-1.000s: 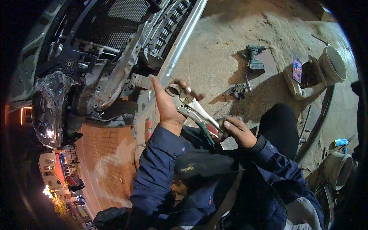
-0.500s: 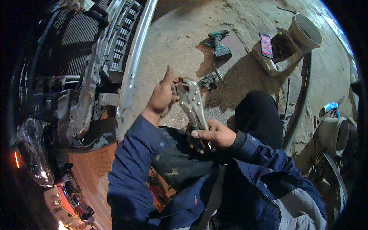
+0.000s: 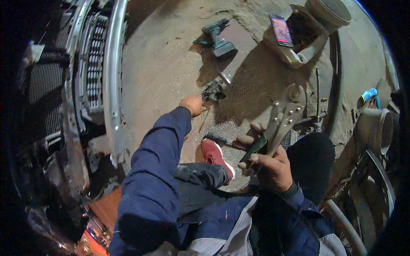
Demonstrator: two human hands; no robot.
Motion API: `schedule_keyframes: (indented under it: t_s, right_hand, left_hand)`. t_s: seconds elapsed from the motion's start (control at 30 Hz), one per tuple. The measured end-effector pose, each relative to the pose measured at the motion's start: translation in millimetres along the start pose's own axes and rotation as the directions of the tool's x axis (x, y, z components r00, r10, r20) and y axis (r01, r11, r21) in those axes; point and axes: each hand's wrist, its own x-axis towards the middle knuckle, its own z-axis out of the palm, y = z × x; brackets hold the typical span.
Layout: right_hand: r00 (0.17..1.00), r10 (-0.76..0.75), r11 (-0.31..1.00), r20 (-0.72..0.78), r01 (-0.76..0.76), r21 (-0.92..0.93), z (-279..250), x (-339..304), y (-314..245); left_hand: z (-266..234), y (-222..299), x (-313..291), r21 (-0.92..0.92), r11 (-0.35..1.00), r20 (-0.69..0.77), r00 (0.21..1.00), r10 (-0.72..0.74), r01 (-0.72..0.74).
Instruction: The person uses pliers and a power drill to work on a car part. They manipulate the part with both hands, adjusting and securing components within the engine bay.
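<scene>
My right hand [image 3: 273, 166] grips locking pliers [image 3: 284, 119] by their handles, with the jaws pointing up and away from me. Near its fingertips is a dark-ended tool with a short metal shaft [image 3: 218, 138], over my red shoe [image 3: 213, 155]; I cannot tell whether the hand holds it too. My left hand [image 3: 192, 105] reaches down to a dark, greasy metal part [image 3: 213, 91] on the ground. It is at the part's near edge, and its fingers are mostly hidden. A bright metal rod [image 3: 224, 78] sticks out of the part.
A green cordless drill [image 3: 220, 38] lies beyond the part. Farther right, a phone [image 3: 281, 30] rests on a cut-open container [image 3: 294, 59] beside a bucket [image 3: 331, 13]. Vehicle front-end parts with a long silver bar [image 3: 114, 81] stand at left. A dark hose [image 3: 335, 85] runs along the right.
My left hand has left the pliers' jaws and moved to the metal part on the ground. My right hand has carried the pliers to the right. The view has shifted.
</scene>
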Motion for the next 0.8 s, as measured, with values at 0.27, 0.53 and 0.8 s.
schedule_keyframes:
  t_s: [0.27,0.53,0.8]
  right_hand:
    - [0.981,-0.023,0.999,-0.193,0.015,-0.046,-9.2,27.2,0.6]
    - [0.996,0.052,0.999,-0.071,-0.052,0.003,-4.1,43.2,17.7]
    - [0.953,0.173,0.985,-0.249,-0.166,0.050,4.1,38.5,17.4]
  left_hand:
    - [-83.1,92.8,-42.1,-0.276,0.900,0.124,0.916,0.383,-0.339]
    - [-111.1,111.3,-195.9,-0.985,0.149,0.159,0.820,0.550,0.091]
    - [-104.8,84.3,-203.5,-0.490,0.751,-0.198,0.895,0.399,-0.443]
